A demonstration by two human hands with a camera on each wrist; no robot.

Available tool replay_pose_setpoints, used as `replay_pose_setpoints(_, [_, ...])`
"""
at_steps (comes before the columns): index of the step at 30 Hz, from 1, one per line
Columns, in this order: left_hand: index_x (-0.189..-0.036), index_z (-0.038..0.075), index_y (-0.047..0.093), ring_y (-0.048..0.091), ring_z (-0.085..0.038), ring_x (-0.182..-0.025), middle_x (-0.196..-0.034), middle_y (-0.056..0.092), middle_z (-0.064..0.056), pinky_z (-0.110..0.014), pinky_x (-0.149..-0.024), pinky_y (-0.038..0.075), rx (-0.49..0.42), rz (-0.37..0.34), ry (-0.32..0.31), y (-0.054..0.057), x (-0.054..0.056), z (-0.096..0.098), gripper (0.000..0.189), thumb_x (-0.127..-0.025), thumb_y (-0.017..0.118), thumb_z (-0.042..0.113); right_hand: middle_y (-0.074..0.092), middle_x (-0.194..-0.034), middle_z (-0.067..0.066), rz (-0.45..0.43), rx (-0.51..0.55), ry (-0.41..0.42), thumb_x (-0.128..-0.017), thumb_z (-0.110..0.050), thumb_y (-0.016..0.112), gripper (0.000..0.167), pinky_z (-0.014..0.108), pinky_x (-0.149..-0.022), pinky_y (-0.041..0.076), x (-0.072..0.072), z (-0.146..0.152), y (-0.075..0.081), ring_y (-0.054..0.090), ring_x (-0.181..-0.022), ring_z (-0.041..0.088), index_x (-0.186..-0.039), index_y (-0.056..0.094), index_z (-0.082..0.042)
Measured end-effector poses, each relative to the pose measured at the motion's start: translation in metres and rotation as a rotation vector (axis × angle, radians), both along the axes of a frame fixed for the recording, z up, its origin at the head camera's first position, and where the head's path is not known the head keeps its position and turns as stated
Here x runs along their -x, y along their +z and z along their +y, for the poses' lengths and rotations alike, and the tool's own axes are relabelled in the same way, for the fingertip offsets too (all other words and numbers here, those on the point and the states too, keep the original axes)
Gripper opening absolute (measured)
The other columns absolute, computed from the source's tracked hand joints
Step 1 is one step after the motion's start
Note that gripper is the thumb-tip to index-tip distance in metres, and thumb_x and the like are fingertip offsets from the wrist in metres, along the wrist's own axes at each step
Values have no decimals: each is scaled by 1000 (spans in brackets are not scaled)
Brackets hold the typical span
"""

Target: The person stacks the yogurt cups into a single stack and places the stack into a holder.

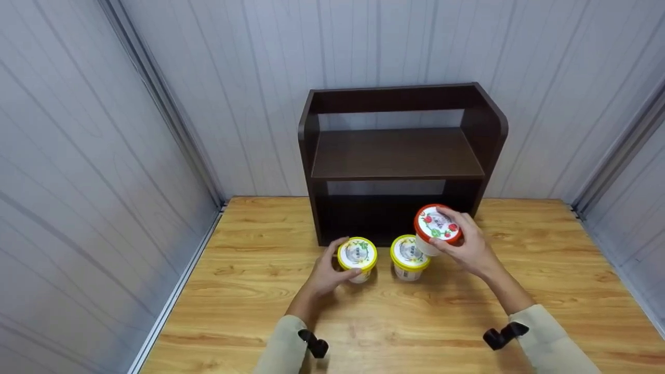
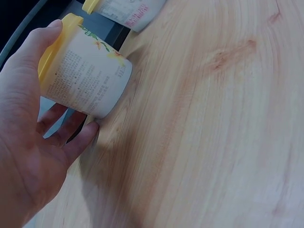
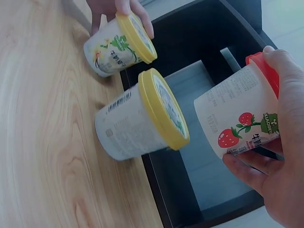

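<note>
My right hand (image 1: 474,250) grips a white ice cream tub with a red lid and strawberry print (image 3: 240,111), raised above the table beside the shelf's front. The left hand (image 1: 323,274) holds the left yellow-lidded ice cream tub (image 1: 357,253), thumb at the near side of the lid and fingers round the far side. In the left wrist view, that tub's (image 2: 90,71) printed side faces the camera. Between the hands a second yellow-lidded tub (image 1: 409,258) stands upright on the table, untouched. The red-lidded tub partly overlaps it in the head view.
A dark brown two-tier shelf (image 1: 397,153) stands at the back of the wooden table (image 1: 249,291), directly behind the tubs. Pale panelled walls (image 1: 249,93) enclose the back and both sides. A black device is strapped on each sleeve.
</note>
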State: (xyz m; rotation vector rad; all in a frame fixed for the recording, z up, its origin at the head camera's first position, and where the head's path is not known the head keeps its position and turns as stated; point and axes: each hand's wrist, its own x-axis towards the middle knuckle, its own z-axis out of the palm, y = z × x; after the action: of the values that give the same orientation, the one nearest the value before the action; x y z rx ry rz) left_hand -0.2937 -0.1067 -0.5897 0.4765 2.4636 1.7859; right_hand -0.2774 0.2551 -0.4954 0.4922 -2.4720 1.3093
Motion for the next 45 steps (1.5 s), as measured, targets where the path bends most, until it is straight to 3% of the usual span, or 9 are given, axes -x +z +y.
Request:
replay_pose_setpoints(3, [-153,27,40,51,-23,-126,-139,51,-6,-43,-108,40,-13,-15,4,-1,0,-2,88,-79,89,28,53,-123,8,-3,0,4,-85,-27,84,71,35,-92,46,0,-9,2,52,-111,22,-148,52,-23])
replay_pose_setpoints(11, [-155,14,36,56,-29,-114,-135,52,-15,-50,-98,49,-23,34,-10,-2,-1,-5,89,-82,87,20,53,-125,6,-28,17,37,-84,-33,84,71,48,-94,47,0,-30,5,52,-114,22,-147,51,-28])
replay_pose_setpoints(19, [-152,11,40,58,-29,-110,-132,53,-19,-57,-98,48,-64,29,-27,24,-15,-4,84,-81,86,13,54,-123,4,-22,35,70,-83,-34,85,69,51,-95,47,1,-47,5,53,-113,23,-145,53,-28])
replay_pose_setpoints(22, [-151,9,40,59,-28,-110,-131,53,-19,-57,-97,49,-79,33,-32,27,-17,-4,84,-81,86,14,53,-123,3,-33,35,78,-84,-36,84,68,51,-94,48,2,-52,5,53,-114,23,-145,53,-28])
replay_pose_setpoints(29, [-154,17,39,58,-25,-111,-133,53,-12,-45,-95,52,-19,35,-4,-5,2,-6,90,-80,89,25,53,-123,2,-33,43,88,-84,-37,84,68,50,-95,48,3,-61,5,54,-114,22,-145,53,-30])
replay_pose_setpoints(36, [-153,21,40,57,-24,-112,-132,54,-9,-37,-93,51,20,26,7,-2,0,-8,90,-78,89,34,54,-122,1,-15,49,102,-82,-39,85,69,46,-95,49,2,-75,8,54,-112,20,-144,54,-31])
replay_pose_setpoints(45, [-153,22,40,55,-26,-112,-131,54,-11,-46,-96,50,-9,2,11,-1,-1,-6,88,-80,89,25,54,-121,-1,-24,52,118,-82,-44,84,70,41,-92,52,3,-93,13,56,-110,20,-145,54,-32])
